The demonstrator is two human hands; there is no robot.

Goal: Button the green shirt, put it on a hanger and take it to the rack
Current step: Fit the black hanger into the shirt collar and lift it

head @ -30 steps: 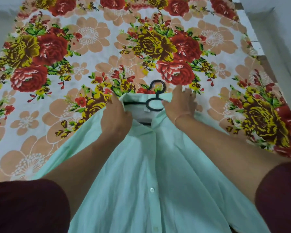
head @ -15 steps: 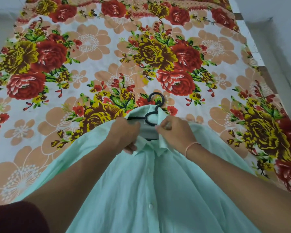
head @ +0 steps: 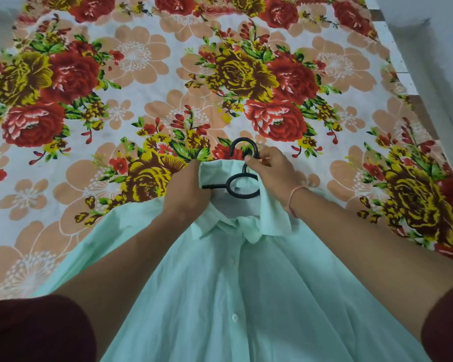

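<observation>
Your right hand pinches the black hanger at its hook w/ fingers closed, left hand grips the green shirt collar on the floral sheet.

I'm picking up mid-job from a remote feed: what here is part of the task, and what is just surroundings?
Part of the job:
- green shirt
- black hanger, inside the collar
- left hand, gripping the collar
- right hand, pinching the hanger's neck

Just surroundings:
- floral bedsheet
- grey floor
</observation>
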